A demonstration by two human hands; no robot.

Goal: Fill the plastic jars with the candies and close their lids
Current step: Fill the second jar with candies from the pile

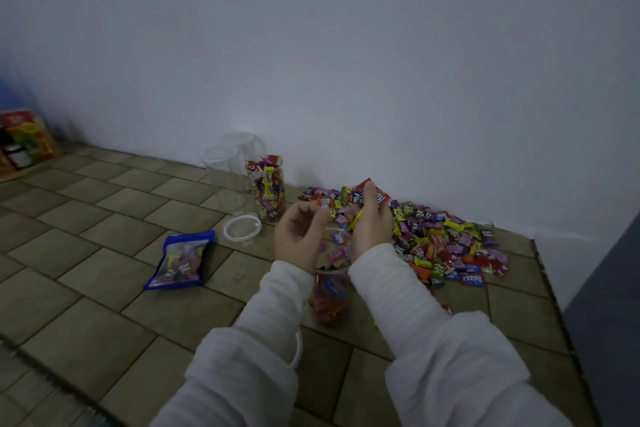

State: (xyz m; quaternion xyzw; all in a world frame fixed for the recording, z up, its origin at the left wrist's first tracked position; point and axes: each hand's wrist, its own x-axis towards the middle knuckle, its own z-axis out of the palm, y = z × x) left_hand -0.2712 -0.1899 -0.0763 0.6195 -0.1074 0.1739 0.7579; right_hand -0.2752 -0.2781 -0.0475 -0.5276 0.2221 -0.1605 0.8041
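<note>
A clear plastic jar point(329, 298), partly filled with wrapped candies, stands on the tiled floor between my forearms. Above it my right hand point(369, 222) grips a bunch of candies point(363, 196), and a few candies are falling toward the jar's mouth. My left hand point(299, 236) hovers beside it with fingers loosely curled, holding nothing that I can see. A big pile of colourful candies point(446, 246) lies along the wall to the right. A second jar point(266, 189), full of candies and without a lid, stands further back, with a white-rimmed lid point(242, 229) on the floor before it.
Two empty clear jars point(228, 159) stand against the wall behind the full jar. A blue candy bag point(181, 260) lies on the floor at the left. Boxes and a bottle point(24, 142) sit in the far left corner. The mat's edge point(554, 305) runs down the right.
</note>
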